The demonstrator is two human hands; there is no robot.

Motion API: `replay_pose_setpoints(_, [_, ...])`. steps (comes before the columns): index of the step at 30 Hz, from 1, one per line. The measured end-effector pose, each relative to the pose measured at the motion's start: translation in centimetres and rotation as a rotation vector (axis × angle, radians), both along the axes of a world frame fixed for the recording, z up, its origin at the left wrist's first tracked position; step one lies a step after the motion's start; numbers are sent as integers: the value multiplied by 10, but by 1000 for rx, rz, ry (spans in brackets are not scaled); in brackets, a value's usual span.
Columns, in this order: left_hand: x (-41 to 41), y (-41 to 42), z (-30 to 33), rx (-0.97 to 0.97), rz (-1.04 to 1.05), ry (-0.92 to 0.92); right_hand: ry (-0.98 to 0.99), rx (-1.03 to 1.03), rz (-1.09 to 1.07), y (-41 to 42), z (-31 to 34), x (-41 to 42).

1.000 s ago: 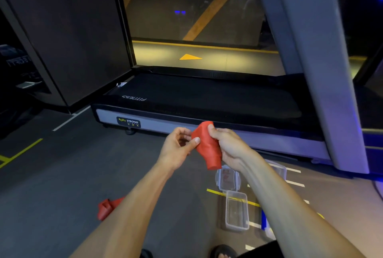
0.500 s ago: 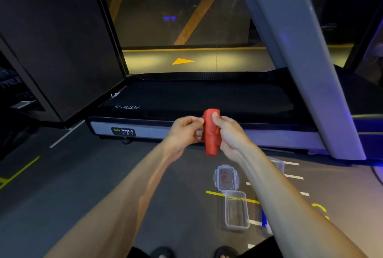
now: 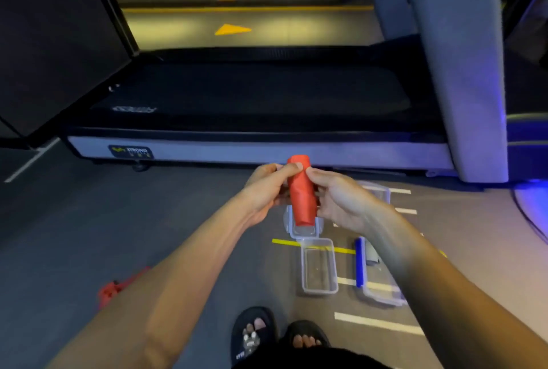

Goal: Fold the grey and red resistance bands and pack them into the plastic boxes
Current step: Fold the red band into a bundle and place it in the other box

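Observation:
A red resistance band (image 3: 301, 194), folded into a narrow upright bundle, is held in the air between both hands. My left hand (image 3: 265, 188) grips its left side with the thumb over the top. My right hand (image 3: 341, 199) pinches its right side. Directly below on the floor stands an open clear plastic box (image 3: 319, 265), with its lid (image 3: 305, 229) lying just beyond it, partly hidden by the band. A second clear box with a blue clip (image 3: 376, 276) sits to the right, partly behind my right forearm. Another red band (image 3: 114, 291) lies on the floor at the left.
A treadmill (image 3: 255, 96) runs across the floor just beyond my hands, with its grey upright (image 3: 462, 72) at the right. A dark panel (image 3: 53, 36) stands at the left. My sandalled feet (image 3: 255, 336) are at the bottom. Yellow and white lines mark the floor.
The view has tilted down, so the boxes and my feet now show more fully. Both hands keep hold of the red band, which has been tightened into a neater upright roll.

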State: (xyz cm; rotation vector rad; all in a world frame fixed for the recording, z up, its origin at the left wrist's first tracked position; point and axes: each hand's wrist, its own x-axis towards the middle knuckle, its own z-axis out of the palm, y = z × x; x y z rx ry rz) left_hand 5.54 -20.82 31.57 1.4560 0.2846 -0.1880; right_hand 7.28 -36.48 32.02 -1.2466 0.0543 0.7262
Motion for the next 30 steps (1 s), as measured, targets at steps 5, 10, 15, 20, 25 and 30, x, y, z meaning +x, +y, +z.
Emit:
replay_pose_setpoints(5, [22, -17, -79, 38, -107, 84, 71, -65, 5, -40, -77, 19])
replay_pose_setpoints(10, [40, -36, -159, 21, -160, 215, 103, -244, -115, -57, -157, 31])
replay_pose_setpoints(15, [49, -40, -235, 59, -204, 309, 115, -387, -233, -64, -220, 33])
replay_pose_setpoints(20, [47, -26, -305, 302, -66, 335, 161, -631, -311, -57, -286, 36])
replay_pose_setpoints(25, [43, -18, -353, 429, -79, 404, -5, -927, -245, -36, -333, 38])
replay_pose_setpoints(30, [37, -27, -374, 416, -120, 413, -92, -1080, -157, -20, -357, 31])
